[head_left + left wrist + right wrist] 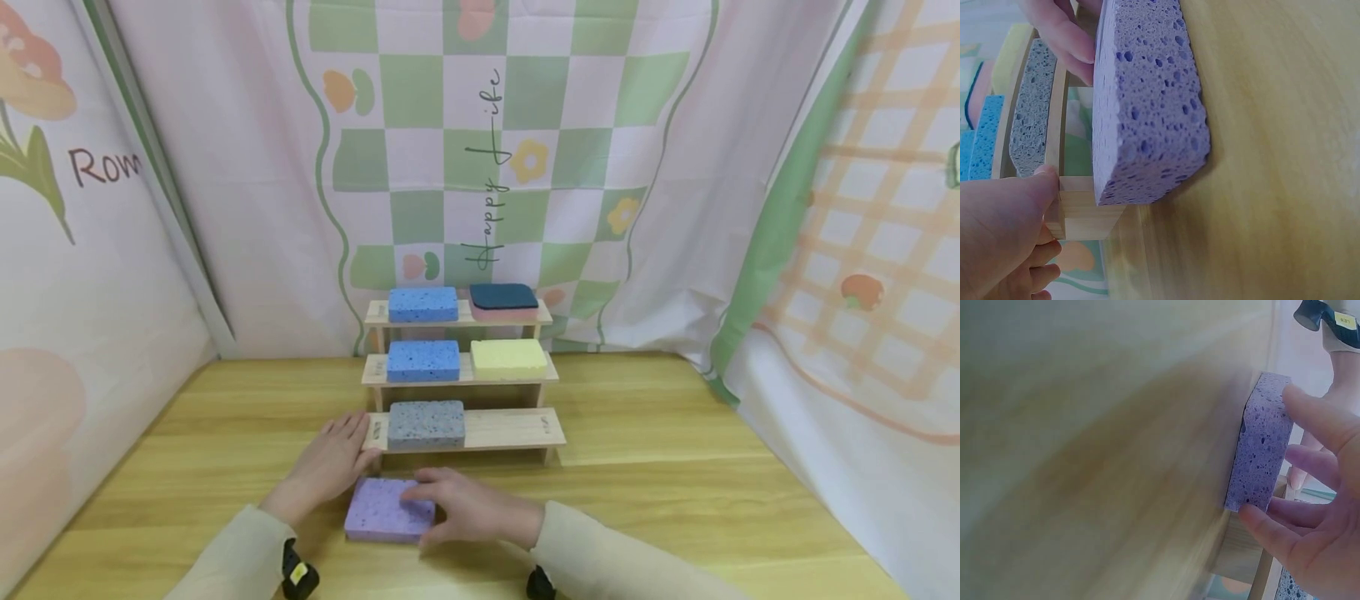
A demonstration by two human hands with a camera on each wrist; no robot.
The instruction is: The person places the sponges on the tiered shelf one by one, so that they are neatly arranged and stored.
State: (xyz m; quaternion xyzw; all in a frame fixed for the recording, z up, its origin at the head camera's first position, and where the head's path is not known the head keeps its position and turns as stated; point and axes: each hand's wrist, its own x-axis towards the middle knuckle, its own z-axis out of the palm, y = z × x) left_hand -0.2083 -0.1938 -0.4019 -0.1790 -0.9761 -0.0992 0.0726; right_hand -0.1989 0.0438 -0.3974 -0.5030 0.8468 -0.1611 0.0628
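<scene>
A purple sponge [386, 510] lies on the wooden table before the lowest step of a three-tier wooden rack [510, 429]. My right hand [472, 508] reaches over it from the right. In the right wrist view the thumb is at one end of the purple sponge [1261, 444], a finger is at the other end, and more fingers extend over its top. My left hand [330, 458] grips the left end of the lowest step, its thumb on top and fingers curled beneath in the left wrist view. A grey sponge [426, 423] sits on that step, close to the left hand.
On the middle step are a blue sponge [423, 361] and a yellow sponge [510, 359]. The top step bears another blue sponge [423, 305] and a pink sponge with a dark scouring layer [503, 302]. Patterned curtains [525, 150] stand behind and at both sides of the table [660, 467].
</scene>
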